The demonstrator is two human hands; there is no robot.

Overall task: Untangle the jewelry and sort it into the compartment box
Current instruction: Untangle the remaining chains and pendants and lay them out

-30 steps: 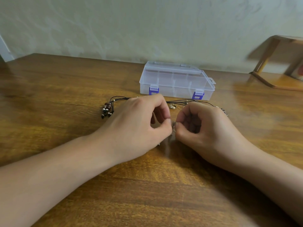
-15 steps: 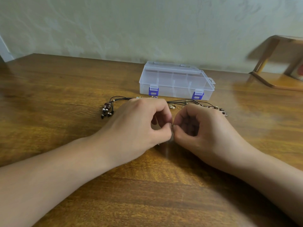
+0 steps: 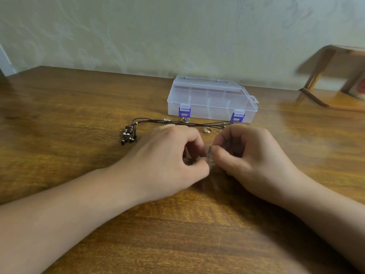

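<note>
From the head view: two hands, one compartment box (image 3: 212, 100) with two blue latches, lid down, near the tabletop's (image 3: 59, 119) far edge, one black cord necklace (image 3: 177, 122) and a few small gold pieces (image 3: 207, 129) too small to count. Cord stretched left to right just before the box, beaded end (image 3: 128, 134) toward the left. Left hand (image 3: 169, 159) and right hand (image 3: 250, 157), fingers curled, pinching a fine silver chain (image 3: 210, 156) between them, nearer than the cord.
</note>
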